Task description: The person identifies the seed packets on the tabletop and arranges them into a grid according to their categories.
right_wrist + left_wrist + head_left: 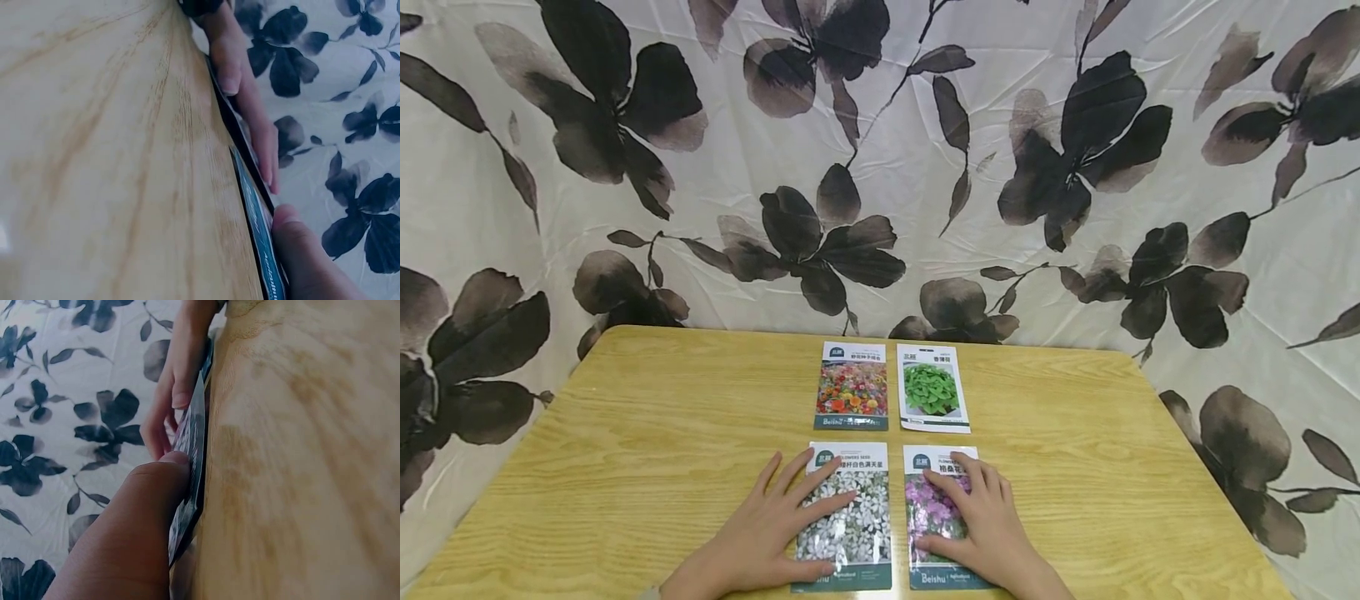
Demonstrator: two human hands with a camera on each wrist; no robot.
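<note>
Four flat seed packets lie in two rows on the wooden table. In the front row, my left hand [767, 529] rests with spread fingers on the white-flower seed packet [868, 508], covering its left part. To its right, my right hand [988, 521] lies over the right part of the pink-flower seed packet [928, 510], fingers slightly bent. Seen from the left wrist, my left thumb [137, 519] lies on a packet's face. The right wrist view has my right thumb [303, 250] against the packet with a teal strip [259, 237].
Behind them lie a mixed-flower seed packet [852, 387] and a green-leaf seed packet [932, 387], side by side. The yellow wooden table [625, 467] extends to both sides. A white cloth with dark flowers [940, 250] hangs behind its far edge.
</note>
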